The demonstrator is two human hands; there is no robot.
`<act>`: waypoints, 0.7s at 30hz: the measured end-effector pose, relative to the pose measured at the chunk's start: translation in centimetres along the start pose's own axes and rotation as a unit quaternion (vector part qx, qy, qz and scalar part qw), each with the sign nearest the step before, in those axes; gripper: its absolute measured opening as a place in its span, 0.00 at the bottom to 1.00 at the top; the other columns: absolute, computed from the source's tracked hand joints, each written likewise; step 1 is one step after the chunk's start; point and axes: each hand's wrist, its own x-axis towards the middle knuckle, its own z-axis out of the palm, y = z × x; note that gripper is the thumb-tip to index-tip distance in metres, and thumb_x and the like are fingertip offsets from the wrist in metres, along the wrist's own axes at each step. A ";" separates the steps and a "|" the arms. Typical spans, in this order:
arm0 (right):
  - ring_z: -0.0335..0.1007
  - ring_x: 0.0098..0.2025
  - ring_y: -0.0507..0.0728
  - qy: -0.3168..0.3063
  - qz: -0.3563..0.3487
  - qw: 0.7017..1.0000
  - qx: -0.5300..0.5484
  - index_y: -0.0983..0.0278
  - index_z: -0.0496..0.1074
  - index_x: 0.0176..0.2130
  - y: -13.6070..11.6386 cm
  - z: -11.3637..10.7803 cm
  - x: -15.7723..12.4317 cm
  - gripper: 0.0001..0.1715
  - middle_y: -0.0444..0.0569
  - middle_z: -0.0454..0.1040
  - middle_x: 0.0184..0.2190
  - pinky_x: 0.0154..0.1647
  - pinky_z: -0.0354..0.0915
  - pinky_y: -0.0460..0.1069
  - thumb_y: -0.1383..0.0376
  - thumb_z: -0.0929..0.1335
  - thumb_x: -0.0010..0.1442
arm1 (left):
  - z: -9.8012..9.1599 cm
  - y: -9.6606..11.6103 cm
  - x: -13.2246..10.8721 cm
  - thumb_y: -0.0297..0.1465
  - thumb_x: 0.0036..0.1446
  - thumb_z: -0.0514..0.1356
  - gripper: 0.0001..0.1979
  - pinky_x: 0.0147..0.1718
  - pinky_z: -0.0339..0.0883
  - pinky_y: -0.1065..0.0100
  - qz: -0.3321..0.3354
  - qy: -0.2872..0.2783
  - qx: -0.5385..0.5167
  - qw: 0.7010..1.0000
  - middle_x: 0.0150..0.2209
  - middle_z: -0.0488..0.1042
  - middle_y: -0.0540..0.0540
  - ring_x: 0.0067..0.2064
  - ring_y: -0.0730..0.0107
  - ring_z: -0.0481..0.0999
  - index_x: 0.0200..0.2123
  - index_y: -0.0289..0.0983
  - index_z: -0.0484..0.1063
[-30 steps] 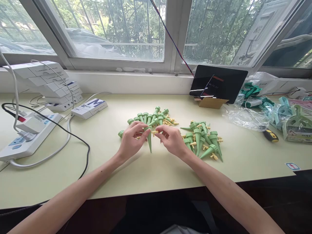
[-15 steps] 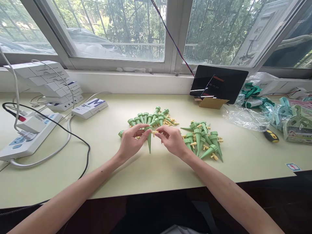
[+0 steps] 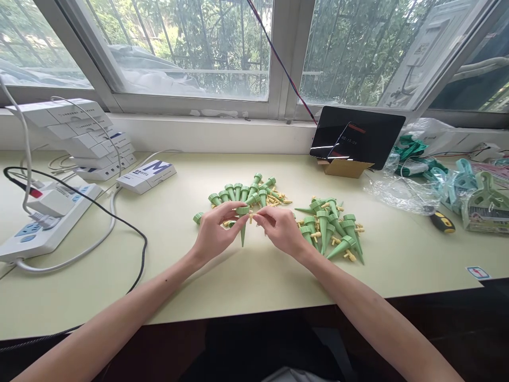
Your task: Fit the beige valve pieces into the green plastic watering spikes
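Between thumb and fingers, my left hand (image 3: 211,229) is closed on a green plant watering spike (image 3: 243,236), its cap up and its tip pointing down over the table. My right hand (image 3: 281,229) pinches a small yellow valve (image 3: 251,216) at the spike's side, just below the cap. Whether the valve is seated in the spike I cannot tell. Behind my hands lies a pile of green spikes (image 3: 237,190) with loose yellow valves (image 3: 278,198) at its right. Right of my right hand is a second group of spikes (image 3: 323,225), with yellow valves on several of them.
At the left are a white power strip (image 3: 51,233), cables and stacked white boxes (image 3: 91,132), with one box (image 3: 147,176) apart. A tablet (image 3: 358,135) leans at the back. Plastic wrap (image 3: 405,193), a yellow-black handle (image 3: 442,222) and teal clips (image 3: 463,180) lie right.
The spike in my left hand has turned slightly and shifted a little left and up. My right hand stays at its side with the valve.
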 end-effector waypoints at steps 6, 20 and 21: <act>0.63 0.23 0.50 0.003 0.000 1.000 -0.002 0.64 0.74 0.34 -0.2 0.0 0.1 0.13 0.44 0.73 0.24 0.28 0.60 0.46 0.61 0.66 0.67 | 0.0 0.0 0.1 0.40 0.57 0.65 0.15 0.39 0.79 0.63 -0.016 0.002 0.005 1.000 0.37 0.82 0.46 0.36 0.63 0.83 0.45 0.38 0.75; 0.67 0.25 0.51 0.001 0.008 1.000 0.008 0.64 0.73 0.37 0.0 0.2 0.1 0.05 0.45 0.75 0.27 0.29 0.63 0.46 0.65 0.67 0.64 | 0.0 0.2 0.1 0.42 0.56 0.65 0.17 0.40 0.79 0.63 -0.049 0.004 -0.019 0.999 0.39 0.81 0.45 0.39 0.60 0.83 0.44 0.38 0.73; 0.67 0.25 0.51 -0.002 0.010 1.000 0.009 0.64 0.73 0.37 0.0 0.2 0.1 0.06 0.45 0.75 0.27 0.29 0.63 0.46 0.64 0.67 0.64 | 0.0 0.2 0.1 0.43 0.56 0.65 0.18 0.41 0.79 0.63 -0.050 0.004 -0.024 0.998 0.39 0.81 0.44 0.39 0.60 0.83 0.44 0.38 0.73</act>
